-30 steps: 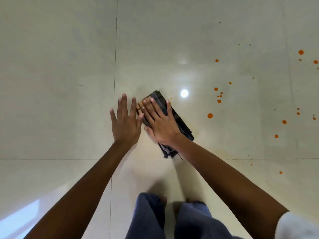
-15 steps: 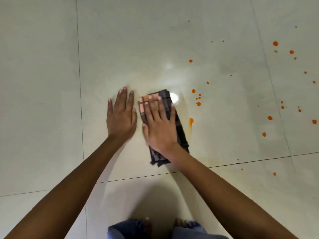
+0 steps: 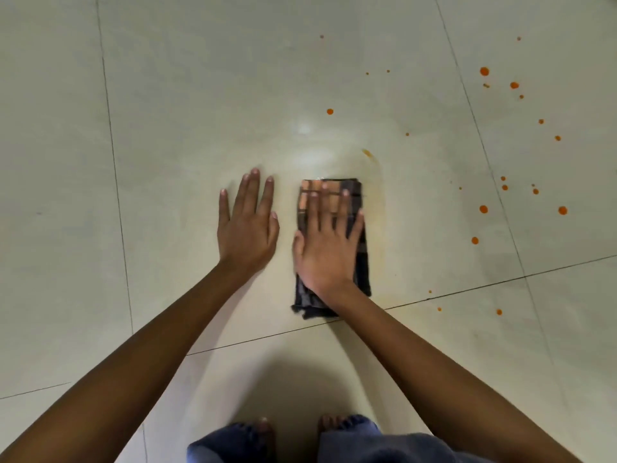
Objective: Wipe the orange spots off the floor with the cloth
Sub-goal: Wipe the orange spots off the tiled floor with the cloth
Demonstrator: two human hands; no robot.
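A folded dark checked cloth with an orange-stained far end lies flat on the pale tiled floor. My right hand presses flat on top of it, fingers spread. My left hand rests flat on the bare floor just left of the cloth, holding nothing. A faint orange smear runs beyond the cloth's far right corner. Several orange spots dot the floor to the right, with one spot farther ahead.
My bare feet and blue trouser legs are at the bottom edge. Dark grout lines cross the tiles. A ceiling light glare shines ahead of the cloth.
My right hand has pushed the cloth rightward over the nearest spots, leaving a faint orange smear. The cloth has turned straighter. My left hand stays flat on the floor.
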